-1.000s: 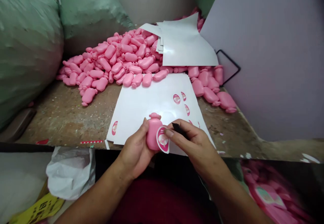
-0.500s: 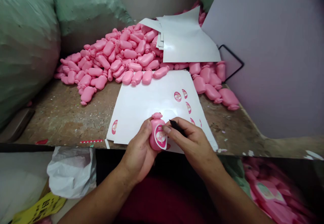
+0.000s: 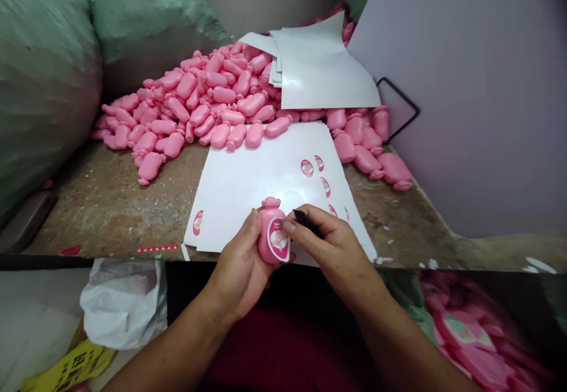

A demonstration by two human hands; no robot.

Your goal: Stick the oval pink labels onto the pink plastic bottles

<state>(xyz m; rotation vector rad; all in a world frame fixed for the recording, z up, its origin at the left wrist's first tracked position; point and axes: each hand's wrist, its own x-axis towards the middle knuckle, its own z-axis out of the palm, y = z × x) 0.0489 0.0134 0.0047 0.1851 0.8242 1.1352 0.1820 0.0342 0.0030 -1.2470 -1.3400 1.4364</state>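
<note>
Item: one pink plastic bottle (image 3: 270, 235), upright in the left hand (image 3: 237, 268) above the table's near edge, an oval label (image 3: 279, 239) on its front. Judged light, stiff and smooth, so best held around the body, below the neck. Left fingers wrap the body. Right hand (image 3: 332, 250), just beside it, is closed on a thin black tool (image 3: 306, 222). Under both: white sheets (image 3: 248, 203) with a few labels. On the worn wooden table (image 3: 110, 221): heaped pink bottles (image 3: 199, 100). Far left corner: green sacks (image 3: 44, 79).

Small labelling workshop, heaped pink bottles (image 3: 199, 94), sticker sheets (image 3: 257, 197), green sacks (image 3: 44, 85), worn bench (image 3: 101, 215)
</note>
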